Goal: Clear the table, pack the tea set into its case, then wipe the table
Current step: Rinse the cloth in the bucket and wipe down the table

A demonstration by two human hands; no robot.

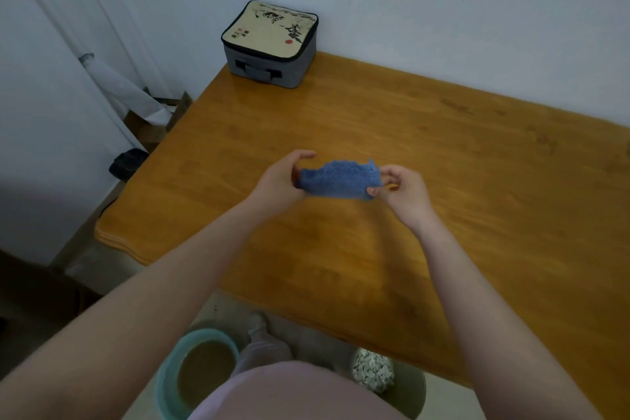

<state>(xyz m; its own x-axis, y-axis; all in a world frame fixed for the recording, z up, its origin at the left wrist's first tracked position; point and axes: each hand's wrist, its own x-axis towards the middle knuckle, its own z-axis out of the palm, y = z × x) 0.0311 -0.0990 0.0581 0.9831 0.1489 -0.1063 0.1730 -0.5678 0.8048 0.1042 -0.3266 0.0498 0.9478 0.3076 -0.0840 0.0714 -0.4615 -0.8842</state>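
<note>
A small blue cloth (339, 180) is stretched in the air a little above the wooden table (426, 160), near its middle. My left hand (279, 181) grips the cloth's left end and my right hand (404, 189) pinches its right end. The grey tea set case (269, 44), with a cream printed lid, stands zipped shut at the table's far left corner against the wall.
On the floor below the table's near edge stand a teal basin (197, 372) holding brownish water and a bin (392, 385) with crumpled paper. Cardboard boxes (153, 123) and a dark object lie to the left of the table. White walls close off the back.
</note>
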